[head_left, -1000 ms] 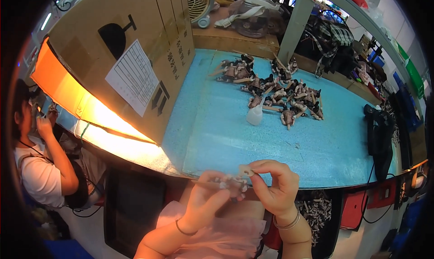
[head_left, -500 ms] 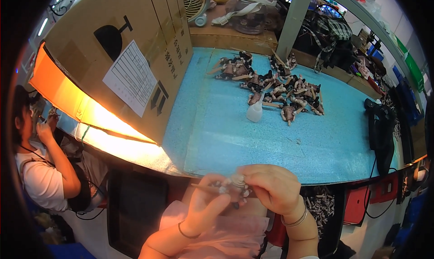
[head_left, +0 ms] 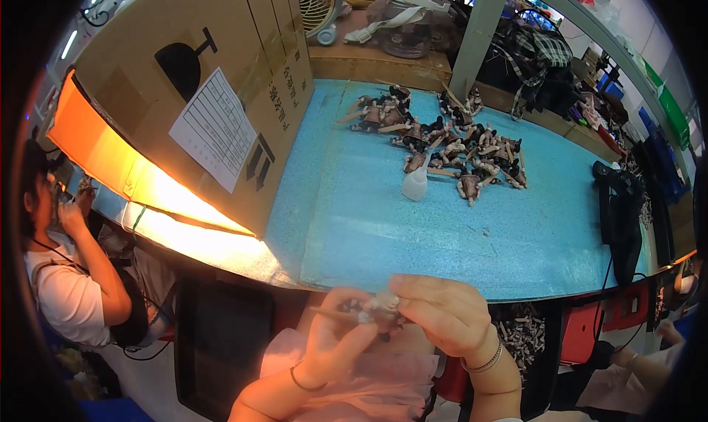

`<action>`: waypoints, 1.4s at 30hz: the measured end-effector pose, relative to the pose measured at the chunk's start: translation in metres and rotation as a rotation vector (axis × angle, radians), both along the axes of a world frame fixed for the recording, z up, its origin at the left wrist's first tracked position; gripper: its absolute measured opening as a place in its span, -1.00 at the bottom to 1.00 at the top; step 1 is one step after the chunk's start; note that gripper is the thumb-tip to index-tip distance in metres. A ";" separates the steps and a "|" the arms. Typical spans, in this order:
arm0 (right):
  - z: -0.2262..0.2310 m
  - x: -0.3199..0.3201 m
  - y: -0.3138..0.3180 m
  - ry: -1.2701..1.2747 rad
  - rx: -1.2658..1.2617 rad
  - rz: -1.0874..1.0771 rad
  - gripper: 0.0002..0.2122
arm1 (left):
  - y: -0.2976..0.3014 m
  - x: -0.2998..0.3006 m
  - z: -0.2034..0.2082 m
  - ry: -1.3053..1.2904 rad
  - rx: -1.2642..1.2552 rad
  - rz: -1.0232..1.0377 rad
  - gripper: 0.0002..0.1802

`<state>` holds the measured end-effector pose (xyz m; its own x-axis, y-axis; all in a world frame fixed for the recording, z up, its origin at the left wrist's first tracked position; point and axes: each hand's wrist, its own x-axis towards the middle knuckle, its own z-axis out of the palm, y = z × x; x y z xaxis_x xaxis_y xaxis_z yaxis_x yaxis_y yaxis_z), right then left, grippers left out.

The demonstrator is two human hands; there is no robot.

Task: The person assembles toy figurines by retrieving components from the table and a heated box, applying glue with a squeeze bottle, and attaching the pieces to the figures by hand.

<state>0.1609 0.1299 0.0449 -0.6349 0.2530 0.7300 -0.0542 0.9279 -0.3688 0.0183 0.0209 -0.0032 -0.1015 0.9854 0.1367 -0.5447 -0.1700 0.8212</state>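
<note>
Over my lap, just off the table's front edge, I hold a small figurine (head_left: 383,320), somewhat blurred, with pale, brown and dark parts. My left hand (head_left: 330,346) is closed round one side of it, thumb against it. A thin tan stick (head_left: 333,314) juts out leftward from between the left fingers. The fingers of my right hand (head_left: 448,313) are bent together against the figurine's pale upper end, and their tips partly hide it. On the blue table (head_left: 383,230) ahead lies a heap of similar figurines (head_left: 470,153), with tan sticks among them.
A white squeeze bottle (head_left: 415,185) stands before the heap. A tall carton (head_left: 214,112) fills the left, its inside brightly lit. A black device (head_left: 618,208) with a cord lies at right. Below is a dark bin of small parts (head_left: 522,341). Another person (head_left: 70,274) sits at left.
My right hand has shifted slightly, its fingers straighter, and the figurine's pale end has tilted a little. Another person's arm has come into view at the lower right.
</note>
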 end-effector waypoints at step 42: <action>-0.023 -0.018 -0.021 -0.141 -0.079 -0.302 -0.47 | 0.010 0.013 -0.009 0.196 -0.166 0.330 -0.71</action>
